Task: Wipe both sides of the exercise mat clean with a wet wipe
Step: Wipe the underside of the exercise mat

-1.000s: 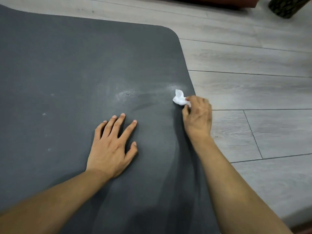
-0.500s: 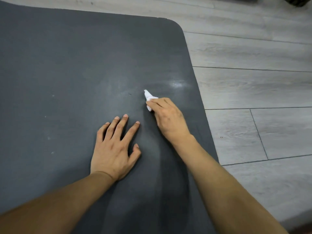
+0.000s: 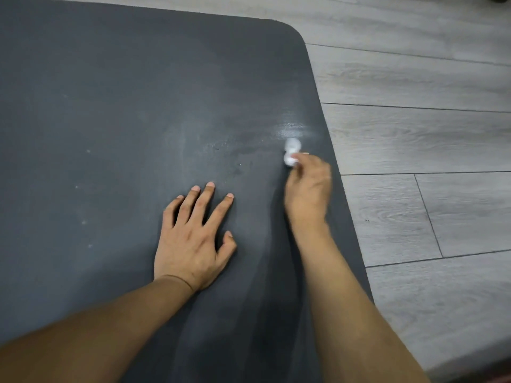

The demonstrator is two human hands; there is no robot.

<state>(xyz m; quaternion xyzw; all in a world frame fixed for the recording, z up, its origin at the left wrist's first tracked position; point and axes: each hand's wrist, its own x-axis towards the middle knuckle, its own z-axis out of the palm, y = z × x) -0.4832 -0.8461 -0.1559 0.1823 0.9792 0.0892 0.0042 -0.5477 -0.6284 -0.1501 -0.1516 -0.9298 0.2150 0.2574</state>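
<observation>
Dark mat (image 3: pixel 116 111) flat on grey wood floor (image 3: pixel 428 139). White wipe (image 3: pixel 291 156), bunched, on mat near right edge, beside wet streak (image 3: pixel 293 128). Right hand (image 3: pixel 308 189) pinches wipe, blurred. Left hand (image 3: pixel 193 239) flat on mat, fingers spread, holding nothing.

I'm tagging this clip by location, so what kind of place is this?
Probably a room in a home or a small exercise space. A dark grey foam exercise mat lies flat on grey wood-look plank flooring, and a person's right hand holds a crumpled white wet wipe on it.
</observation>
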